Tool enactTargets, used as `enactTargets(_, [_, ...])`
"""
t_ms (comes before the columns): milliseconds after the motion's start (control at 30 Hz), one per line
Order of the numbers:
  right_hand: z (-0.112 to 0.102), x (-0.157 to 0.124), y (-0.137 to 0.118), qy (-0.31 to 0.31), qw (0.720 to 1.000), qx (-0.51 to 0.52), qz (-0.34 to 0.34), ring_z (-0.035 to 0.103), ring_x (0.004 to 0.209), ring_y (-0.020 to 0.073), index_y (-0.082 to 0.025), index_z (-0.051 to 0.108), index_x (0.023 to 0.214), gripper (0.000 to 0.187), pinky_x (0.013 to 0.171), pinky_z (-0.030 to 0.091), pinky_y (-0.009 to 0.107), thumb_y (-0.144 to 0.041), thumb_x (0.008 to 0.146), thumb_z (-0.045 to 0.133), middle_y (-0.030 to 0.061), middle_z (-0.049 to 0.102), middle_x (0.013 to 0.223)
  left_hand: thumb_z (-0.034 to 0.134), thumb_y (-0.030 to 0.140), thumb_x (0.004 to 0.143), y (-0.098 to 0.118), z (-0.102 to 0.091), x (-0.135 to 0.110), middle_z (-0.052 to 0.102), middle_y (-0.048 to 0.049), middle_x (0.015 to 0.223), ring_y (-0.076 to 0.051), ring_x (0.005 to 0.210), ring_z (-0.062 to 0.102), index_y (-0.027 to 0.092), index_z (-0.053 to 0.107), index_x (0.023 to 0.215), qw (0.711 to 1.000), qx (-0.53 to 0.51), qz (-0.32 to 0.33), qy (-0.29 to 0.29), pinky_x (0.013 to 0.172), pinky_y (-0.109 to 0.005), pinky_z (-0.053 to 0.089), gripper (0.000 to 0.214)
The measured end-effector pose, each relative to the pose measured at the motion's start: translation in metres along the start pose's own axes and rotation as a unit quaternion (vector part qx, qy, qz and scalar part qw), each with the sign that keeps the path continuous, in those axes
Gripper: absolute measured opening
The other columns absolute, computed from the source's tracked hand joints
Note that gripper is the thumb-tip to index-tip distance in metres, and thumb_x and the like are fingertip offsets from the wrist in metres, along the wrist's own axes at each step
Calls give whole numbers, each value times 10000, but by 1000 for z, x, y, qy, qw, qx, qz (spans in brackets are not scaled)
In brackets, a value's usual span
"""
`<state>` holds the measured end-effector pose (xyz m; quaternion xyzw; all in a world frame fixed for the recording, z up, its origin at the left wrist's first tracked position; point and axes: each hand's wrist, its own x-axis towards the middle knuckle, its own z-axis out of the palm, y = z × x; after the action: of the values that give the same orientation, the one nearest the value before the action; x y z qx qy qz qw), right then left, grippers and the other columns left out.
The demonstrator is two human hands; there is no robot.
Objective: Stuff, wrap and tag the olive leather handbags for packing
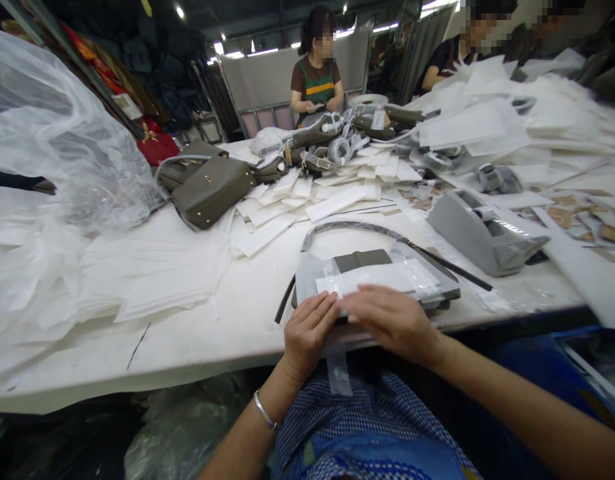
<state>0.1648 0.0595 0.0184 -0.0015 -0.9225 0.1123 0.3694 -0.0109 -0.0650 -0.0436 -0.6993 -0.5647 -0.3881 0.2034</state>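
A flat grey-green bag (367,261) lies at the near edge of the white table (227,320), partly covered with thin clear and white wrapping (387,275). Its dark strap (352,230) loops behind it. My left hand (307,333) rests on the bag's near left corner, fingers curled down onto the wrapping. My right hand (392,320) lies flat over the near edge of the wrapping, fingers stretched out and pressing on it. A strip of clear film (337,370) hangs down off the table edge between my hands.
A grey tape dispenser (482,230) stands to the right. Another grey-green bag (212,190) and stacks of white sheets (152,273) lie to the left, beside a big clear plastic bag (52,133). Several more bags and wrapped straps lie far back. Two people work at the far side.
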Motion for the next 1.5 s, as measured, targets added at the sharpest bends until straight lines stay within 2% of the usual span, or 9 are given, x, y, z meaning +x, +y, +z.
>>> enactTargets(67, [-7,23,38,-25,994,-80,71,667,1091,221,-198,680,1162,231,1003,509,401,-227,962,567,80,728,1154,581,87,940,0,0,0,679,-65,1279,-228,1236,611,213,590,1333,1000,5,3,2,1014,-418,543,413])
enactTargets(200, [11,53,96,-209,972,-81,74,700,1011,229,-207,717,1108,214,934,515,399,-236,953,573,69,748,1117,566,90,948,1,1,-1,680,-69,1278,-226,1234,613,202,585,1340,1000,8,1,7,1008,-411,549,409])
enactTargets(400, [38,70,114,-273,960,-26,53,724,924,179,-244,753,1010,219,838,540,304,-251,980,536,12,772,1042,565,88,947,0,3,-2,678,-65,1282,-219,1239,609,198,563,1363,1000,9,4,8,1016,-412,549,430])
enactTargets(500, [21,71,101,-235,971,-6,55,716,979,174,-245,744,1059,260,869,557,296,-271,1004,491,8,761,1089,541,99,964,-2,3,-3,666,-61,1299,-223,1248,602,210,553,1374,1000,6,-2,5,1016,-423,551,425])
enactTargets(667, [-10,16,41,-29,997,-10,69,638,1169,192,-219,666,1227,278,1017,529,345,-208,975,550,65,703,1228,518,108,977,-1,1,-2,662,-58,1305,-219,1241,607,215,553,1372,1000,-4,-8,0,1005,-421,556,411])
enactTargets(800, [3,-52,-5,-102,989,-49,-92,546,1300,207,-187,562,1366,405,1120,452,444,-101,975,495,66,653,1322,538,97,962,0,0,-2,646,-56,1332,-209,1271,582,206,558,1363,1000,-10,-11,-9,1032,-417,534,417])
enactTargets(900, [32,-80,-21,-133,979,-96,-124,511,1335,208,-169,561,1368,396,1138,423,459,-97,998,439,68,623,1362,549,94,953,0,0,-3,645,-57,1336,-207,1277,575,200,563,1357,1000,-8,-7,-10,1044,-417,522,417])
enactTargets(1100, [75,-66,-21,-6,990,-74,-119,632,1178,186,-190,680,1185,260,1040,504,393,-133,957,569,70,735,1160,541,109,961,1,-2,-1,666,-72,1303,-217,1249,595,193,581,1342,1000,-2,-2,-4,1035,-417,521,392])
enactTargets(1500, [70,-64,-50,32,998,51,-25,729,976,176,-188,702,1079,235,955,577,339,-120,947,519,69,773,1020,558,99,952,-1,2,-3,657,-64,1316,-209,1263,588,212,566,1358,1000,-5,2,-2,1051,-406,508,422])
